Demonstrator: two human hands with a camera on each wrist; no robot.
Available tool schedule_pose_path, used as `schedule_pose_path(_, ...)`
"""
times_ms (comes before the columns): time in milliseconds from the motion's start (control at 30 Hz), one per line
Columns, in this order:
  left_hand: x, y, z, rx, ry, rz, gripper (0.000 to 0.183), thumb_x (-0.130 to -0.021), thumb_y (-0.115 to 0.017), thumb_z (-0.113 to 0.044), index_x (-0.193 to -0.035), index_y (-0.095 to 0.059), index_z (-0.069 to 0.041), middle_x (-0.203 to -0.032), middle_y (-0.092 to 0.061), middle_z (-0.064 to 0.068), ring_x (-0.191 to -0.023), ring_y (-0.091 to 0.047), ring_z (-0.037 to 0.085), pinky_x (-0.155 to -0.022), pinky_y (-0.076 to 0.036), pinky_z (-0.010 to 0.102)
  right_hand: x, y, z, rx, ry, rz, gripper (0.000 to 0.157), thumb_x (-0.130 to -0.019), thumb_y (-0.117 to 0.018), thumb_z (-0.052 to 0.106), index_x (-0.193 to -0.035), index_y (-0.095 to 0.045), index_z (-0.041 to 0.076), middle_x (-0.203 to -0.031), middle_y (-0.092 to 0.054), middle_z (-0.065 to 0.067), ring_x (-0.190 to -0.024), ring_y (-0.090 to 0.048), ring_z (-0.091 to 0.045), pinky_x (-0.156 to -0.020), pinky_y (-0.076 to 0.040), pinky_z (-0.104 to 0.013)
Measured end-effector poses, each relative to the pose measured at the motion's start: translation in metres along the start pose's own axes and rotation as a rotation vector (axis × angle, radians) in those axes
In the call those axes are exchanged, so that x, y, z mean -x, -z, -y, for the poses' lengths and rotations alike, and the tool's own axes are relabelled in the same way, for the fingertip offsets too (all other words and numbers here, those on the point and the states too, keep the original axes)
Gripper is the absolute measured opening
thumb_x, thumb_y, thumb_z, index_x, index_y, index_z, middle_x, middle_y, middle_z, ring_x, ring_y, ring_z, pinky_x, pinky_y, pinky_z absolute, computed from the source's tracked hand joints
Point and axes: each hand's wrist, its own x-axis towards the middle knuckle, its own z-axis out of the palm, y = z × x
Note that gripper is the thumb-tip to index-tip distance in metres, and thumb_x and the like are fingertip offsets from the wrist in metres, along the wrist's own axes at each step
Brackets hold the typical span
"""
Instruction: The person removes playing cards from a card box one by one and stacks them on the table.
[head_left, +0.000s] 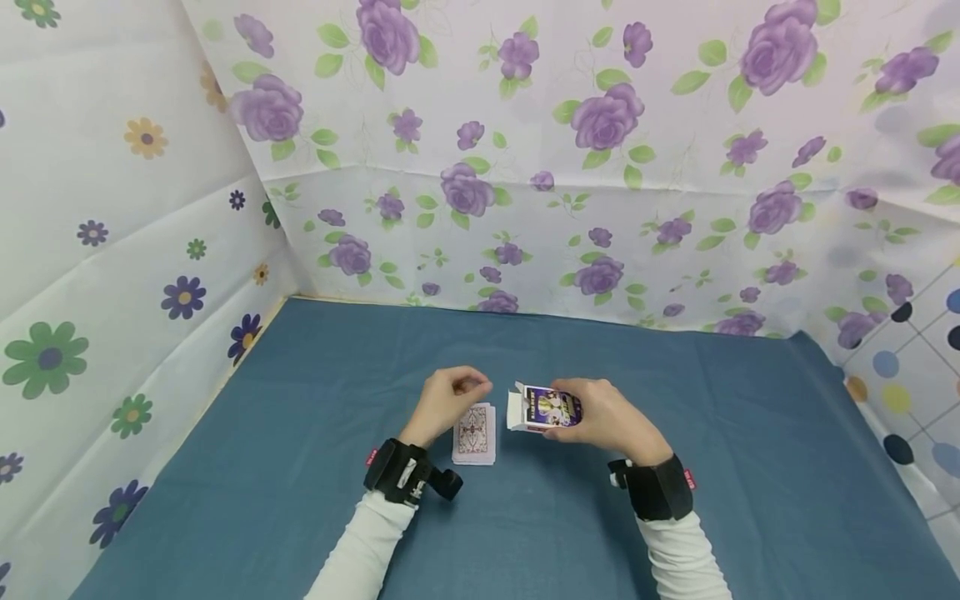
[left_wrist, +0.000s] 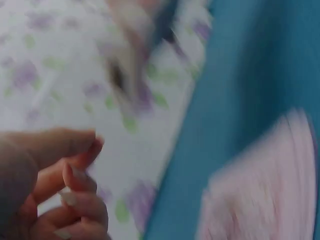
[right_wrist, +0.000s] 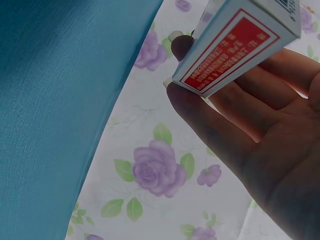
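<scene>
A stack of playing cards (head_left: 474, 435) with a red-patterned back on top lies on the blue cloth; its blurred edge shows at lower right in the left wrist view. Just above the stack's far end hovers my left hand (head_left: 447, 402), fingers curled and tips close together, with nothing visible between them. To the right, my right hand (head_left: 603, 419) grips a purple and white card box (head_left: 551, 408) between thumb and fingers. The box is held on its side above the cloth, its open flap end towards the left hand. A red printed panel (right_wrist: 230, 50) shows on its side in the right wrist view.
Blue cloth (head_left: 315, 500) covers the table. Behind it hangs a curtain (head_left: 525, 242) with purple roses, and at the left another with coloured flowers (head_left: 135, 275). Black camera straps (head_left: 397, 471) are on both wrists.
</scene>
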Motion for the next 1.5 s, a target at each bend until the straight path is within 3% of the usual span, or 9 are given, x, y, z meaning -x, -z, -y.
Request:
schedule_pose_path(133, 0.005, -0.007, -0.025, 0.066, -0.058, 0.133, 0.015, -0.093, -0.066, -0.018, -0.1, -0.075, -0.009, -0.078, -0.064, 0.02, -0.059, -0.043, 0.011, -0.059, -0.034, 0.023, 0.0, 0.0, 0.001, 0.001, 0.019, -0.005, 0.052, -0.077, -0.082, 0.032, -0.119, -0.064, 0.007, -0.094, -0.067, 0.0, -0.073, -0.056, -0.003, -0.065, -0.047, -0.022)
schedule_pose_path(300, 0.012, -0.019, -0.033, -0.011, -0.024, 0.103, 0.016, -0.09, -0.069, -0.019, -0.086, -0.075, -0.004, -0.066, -0.063, 0.008, -0.054, -0.045, 0.008, -0.055, -0.036, 0.021, 0.0, -0.001, 0.006, -0.013, 0.029, 0.007, 0.053, -0.079, -0.081, 0.032, -0.121, -0.063, 0.006, -0.099, -0.067, -0.002, -0.075, -0.056, -0.004, -0.065, -0.047, -0.022)
schedule_pose_path(500, 0.015, -0.022, -0.033, -0.007, 0.03, 0.117, 0.018, -0.09, -0.069, -0.016, -0.077, -0.072, -0.004, -0.055, -0.051, -0.001, -0.048, -0.038, 0.009, -0.05, -0.03, 0.022, 0.001, -0.002, 0.011, -0.006, 0.054, 0.002, 0.057, -0.078, -0.081, 0.031, -0.123, -0.062, 0.004, -0.103, -0.068, -0.004, -0.077, -0.057, -0.004, -0.064, -0.048, -0.02)
schedule_pose_path(667, 0.015, -0.02, -0.031, 0.109, 0.115, 0.194, 0.017, -0.091, -0.066, -0.012, -0.08, -0.072, -0.001, -0.059, -0.055, 0.002, -0.051, -0.038, 0.011, -0.054, -0.032, 0.024, 0.001, -0.003, 0.013, 0.008, 0.058, -0.007, 0.057, -0.076, -0.082, 0.03, -0.123, -0.062, 0.005, -0.103, -0.068, -0.004, -0.076, -0.057, -0.004, -0.064, -0.047, -0.02)
schedule_pose_path(1033, 0.011, -0.013, -0.026, 0.154, 0.208, 0.31, 0.02, -0.092, -0.064, -0.013, -0.084, -0.075, 0.002, -0.069, -0.062, 0.01, -0.048, -0.033, 0.009, -0.05, -0.028, 0.025, -0.001, -0.004, 0.014, 0.029, 0.06, 0.005, 0.056, -0.075, -0.083, 0.03, -0.123, -0.063, 0.008, -0.105, -0.068, -0.003, -0.078, -0.058, -0.004, -0.066, -0.048, -0.02)
schedule_pose_path(1233, 0.008, -0.008, -0.024, 0.217, 0.224, 0.345, 0.02, -0.092, -0.065, -0.014, -0.085, -0.073, 0.003, -0.066, -0.054, -0.001, -0.05, -0.031, 0.009, -0.05, -0.028, 0.025, 0.001, -0.004, 0.013, 0.013, 0.064, 0.002, 0.057, -0.076, -0.082, 0.031, -0.124, -0.063, 0.006, -0.106, -0.068, -0.004, -0.078, -0.058, -0.005, -0.065, -0.048, -0.02)
schedule_pose_path(1500, 0.006, -0.002, -0.021, 0.203, 0.209, 0.367, 0.027, -0.093, -0.065, -0.025, -0.079, -0.069, -0.003, -0.058, -0.04, -0.005, -0.051, -0.031, 0.011, -0.053, -0.028, 0.025, -0.001, -0.003, 0.014, -0.005, 0.057, 0.01, 0.057, -0.078, -0.081, 0.034, -0.124, -0.062, 0.007, -0.106, -0.068, -0.004, -0.076, -0.057, -0.004, -0.064, -0.047, -0.019)
